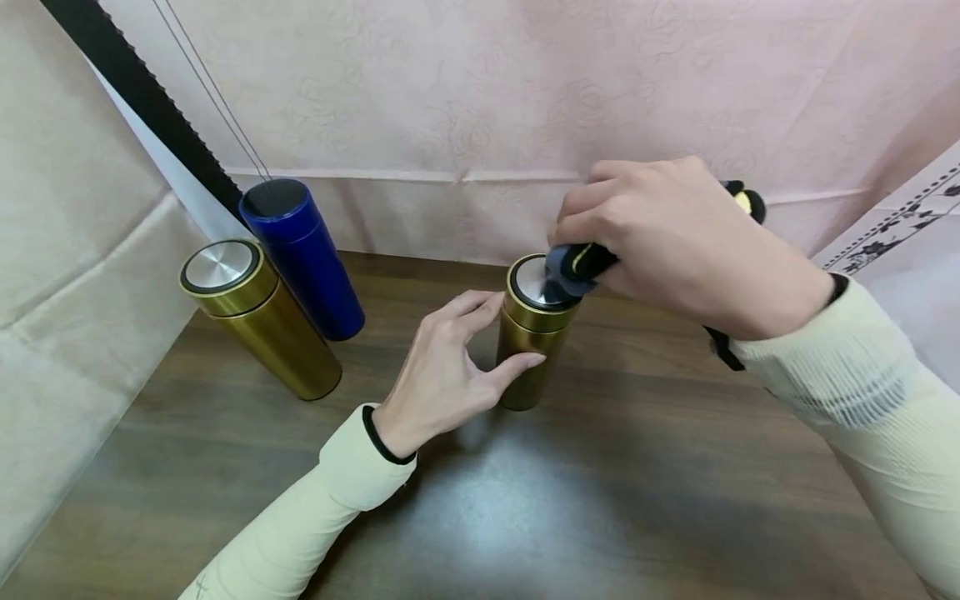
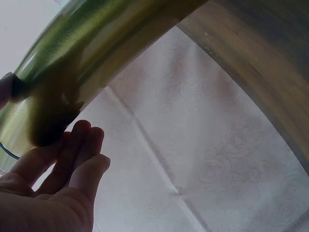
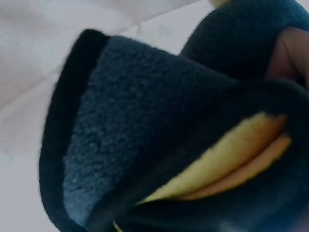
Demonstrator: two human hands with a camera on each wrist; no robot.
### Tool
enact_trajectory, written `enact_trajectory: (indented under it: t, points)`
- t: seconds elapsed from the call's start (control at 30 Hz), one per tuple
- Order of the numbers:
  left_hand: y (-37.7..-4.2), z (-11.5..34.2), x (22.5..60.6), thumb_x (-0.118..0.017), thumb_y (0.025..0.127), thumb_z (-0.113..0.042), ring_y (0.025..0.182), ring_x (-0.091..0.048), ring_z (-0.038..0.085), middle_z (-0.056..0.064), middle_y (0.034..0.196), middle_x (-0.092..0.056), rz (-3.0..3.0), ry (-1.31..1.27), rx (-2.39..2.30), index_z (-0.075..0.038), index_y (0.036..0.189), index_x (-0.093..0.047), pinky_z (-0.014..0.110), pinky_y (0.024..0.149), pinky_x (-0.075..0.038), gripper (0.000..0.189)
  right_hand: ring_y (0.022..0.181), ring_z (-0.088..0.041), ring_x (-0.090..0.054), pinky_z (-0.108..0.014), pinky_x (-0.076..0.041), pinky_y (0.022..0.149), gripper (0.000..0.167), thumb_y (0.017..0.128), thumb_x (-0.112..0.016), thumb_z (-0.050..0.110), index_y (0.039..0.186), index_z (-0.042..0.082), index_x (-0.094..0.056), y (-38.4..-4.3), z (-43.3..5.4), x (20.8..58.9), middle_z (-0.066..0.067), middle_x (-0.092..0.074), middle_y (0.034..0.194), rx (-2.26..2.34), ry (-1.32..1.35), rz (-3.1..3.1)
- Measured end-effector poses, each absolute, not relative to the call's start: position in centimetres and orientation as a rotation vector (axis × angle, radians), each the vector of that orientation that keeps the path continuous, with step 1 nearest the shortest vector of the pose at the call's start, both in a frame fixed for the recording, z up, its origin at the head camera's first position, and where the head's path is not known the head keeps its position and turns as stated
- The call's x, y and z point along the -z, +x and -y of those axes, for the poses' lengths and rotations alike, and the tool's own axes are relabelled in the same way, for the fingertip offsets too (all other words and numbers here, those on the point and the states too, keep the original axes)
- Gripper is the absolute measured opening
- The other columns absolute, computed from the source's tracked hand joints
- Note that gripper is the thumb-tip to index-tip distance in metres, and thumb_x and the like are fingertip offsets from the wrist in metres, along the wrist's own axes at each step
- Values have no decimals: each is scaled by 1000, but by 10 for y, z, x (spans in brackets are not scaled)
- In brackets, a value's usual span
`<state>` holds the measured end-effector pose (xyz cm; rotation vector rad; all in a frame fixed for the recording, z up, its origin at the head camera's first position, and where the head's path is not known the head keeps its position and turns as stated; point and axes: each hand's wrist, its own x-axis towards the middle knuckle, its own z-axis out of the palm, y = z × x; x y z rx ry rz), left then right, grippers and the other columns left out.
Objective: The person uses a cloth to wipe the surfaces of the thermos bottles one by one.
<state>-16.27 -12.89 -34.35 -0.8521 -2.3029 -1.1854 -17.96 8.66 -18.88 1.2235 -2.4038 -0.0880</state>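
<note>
In the head view, a gold flask with a silver disc on its lid stands upright on the table. My left hand holds it from the left side, thumb in front and fingers behind. My right hand grips a folded dark blue-grey cloth, which touches the lid top and hides part of the disc. In the left wrist view the gold flask slants across the upper left, above the left hand. The right wrist view is filled by the fuzzy cloth, with black edging and a yellow inner side.
Left of the left hand stand a second gold flask and a dark blue flask, close together. Pale patterned fabric hangs behind the brown wooden table. A black jagged-edged strip and thin cords run down at upper left.
</note>
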Motion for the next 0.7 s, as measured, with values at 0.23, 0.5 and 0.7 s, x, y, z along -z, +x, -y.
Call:
enact_trajectory:
  t: [0.23,0.5,0.7]
  points:
    - [-161,134,342,-85,83,-36,108,-68,11,-1,117,-71,2283,-858,1183,-11,125,-72,31,93,-57,50,97,-6,-58,-42,-53,65,51,81,-78,7,109,48,-70,-202,-88,215,31,-63,108,116,1437,2280]
    - [-162,135,344,-84,84,-37,110,-67,11,-1,119,-70,2289,-867,1170,-9,125,-72,30,95,-57,50,74,-15,-57,-36,-51,54,23,80,-70,-3,85,19,-74,-182,-50,194,10,-65,78,48,1320,2319]
    - [-161,136,343,-84,84,-39,108,-68,12,0,118,-71,2315,-818,1165,-8,128,-71,31,94,-58,55,77,-20,-59,-43,-53,59,23,73,-83,0,86,18,-75,-182,-63,190,6,-70,82,110,1177,2429]
